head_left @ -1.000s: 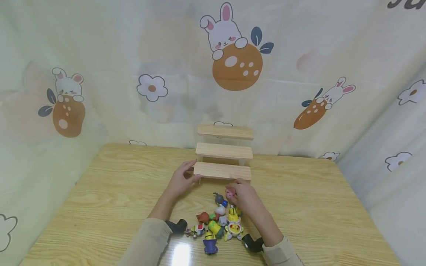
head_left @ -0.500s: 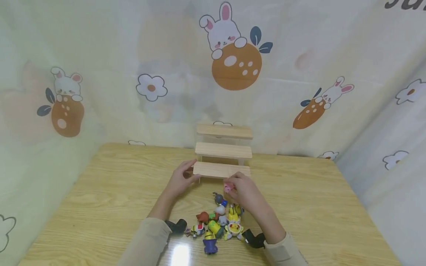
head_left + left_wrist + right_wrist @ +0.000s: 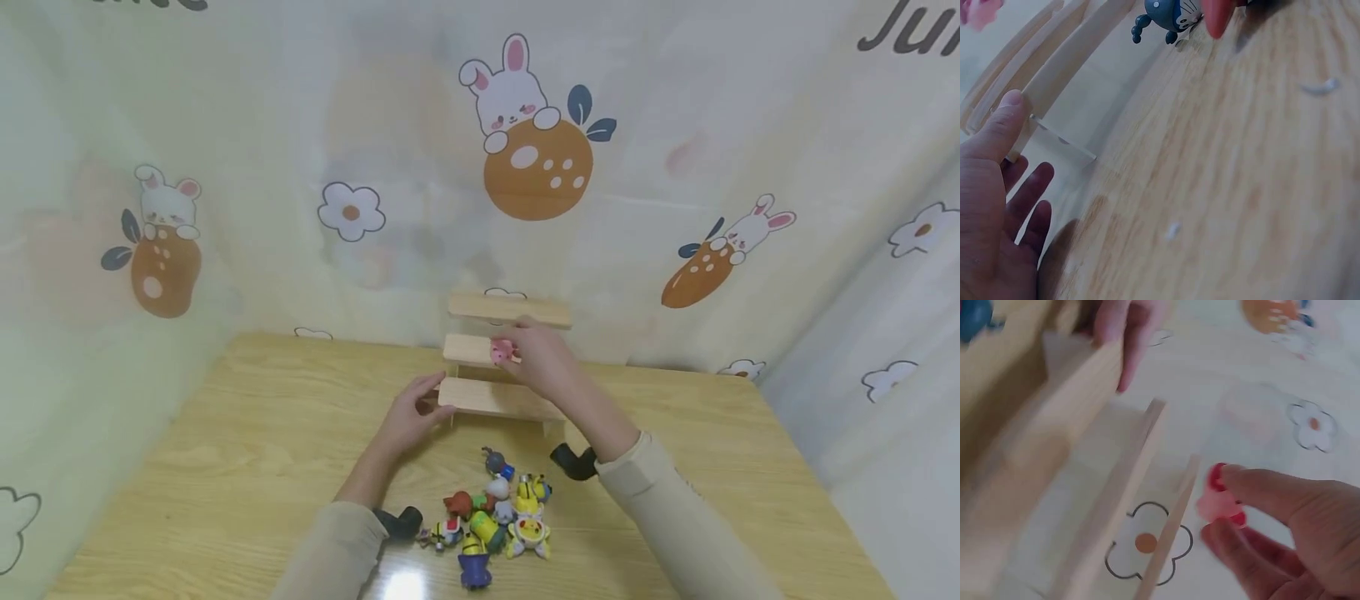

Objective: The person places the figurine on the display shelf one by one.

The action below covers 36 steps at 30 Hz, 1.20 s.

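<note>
A three-tier wooden display stand (image 3: 501, 398) stands at the back of the table. My left hand (image 3: 408, 415) holds the left end of its lowest board, the thumb on the front edge and the other fingers toward the back. In the left wrist view the thumb (image 3: 1004, 125) lies against that board. Between thumb and fingers, my right hand (image 3: 542, 360) pinches a small pink toy figure (image 3: 501, 351), raised in front of the middle board. The right wrist view shows this pink figure (image 3: 1217, 503) with red parts, apart from the boards.
Several toy figures lie in a pile in front of the stand, among them a grey-and-blue one (image 3: 497, 463), a yellow-and-white one (image 3: 529, 533) and a purple-and-yellow one (image 3: 474, 565). Black curved pieces (image 3: 574, 461) show at both wrists. A printed curtain (image 3: 420, 125) hangs behind.
My right hand has lifted the pink figure from near the pile up to the middle board. The left hand keeps its place at the stand. The head view has tilted slightly upward.
</note>
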### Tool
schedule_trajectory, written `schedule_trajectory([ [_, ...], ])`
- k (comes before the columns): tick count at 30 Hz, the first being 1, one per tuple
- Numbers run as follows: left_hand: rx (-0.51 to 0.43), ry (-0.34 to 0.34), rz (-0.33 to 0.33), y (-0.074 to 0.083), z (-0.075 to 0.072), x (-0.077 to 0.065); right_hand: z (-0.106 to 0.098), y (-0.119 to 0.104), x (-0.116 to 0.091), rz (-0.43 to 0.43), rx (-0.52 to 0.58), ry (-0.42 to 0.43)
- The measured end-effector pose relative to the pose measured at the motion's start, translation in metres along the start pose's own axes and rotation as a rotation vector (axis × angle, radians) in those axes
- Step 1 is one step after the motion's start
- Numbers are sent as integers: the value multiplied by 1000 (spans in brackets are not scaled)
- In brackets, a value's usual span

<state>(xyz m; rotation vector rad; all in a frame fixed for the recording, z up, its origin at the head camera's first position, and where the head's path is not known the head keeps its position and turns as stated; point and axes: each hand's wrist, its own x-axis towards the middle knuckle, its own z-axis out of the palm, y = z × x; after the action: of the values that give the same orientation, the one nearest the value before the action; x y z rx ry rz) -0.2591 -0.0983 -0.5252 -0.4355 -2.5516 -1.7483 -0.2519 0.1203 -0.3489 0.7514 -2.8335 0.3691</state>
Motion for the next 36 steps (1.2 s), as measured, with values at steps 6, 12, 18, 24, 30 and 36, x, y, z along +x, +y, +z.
schedule_trajectory([
  [6,-10,30,14,0,7,0,-14,3,41,-67,-61,-41],
  [12,-38,-23,-21,-2,12,-7,-11,2,65,-37,-52,-120],
  [18,-30,11,-23,-1,9,-5,-6,-2,91,16,-31,-198],
  [24,-36,9,3,-3,5,-3,0,-4,108,42,-57,-211],
  [30,-30,14,-4,0,5,-4,7,-4,114,59,-85,-214],
  [36,-33,36,-8,11,2,-6,9,-5,119,45,-108,-209],
])
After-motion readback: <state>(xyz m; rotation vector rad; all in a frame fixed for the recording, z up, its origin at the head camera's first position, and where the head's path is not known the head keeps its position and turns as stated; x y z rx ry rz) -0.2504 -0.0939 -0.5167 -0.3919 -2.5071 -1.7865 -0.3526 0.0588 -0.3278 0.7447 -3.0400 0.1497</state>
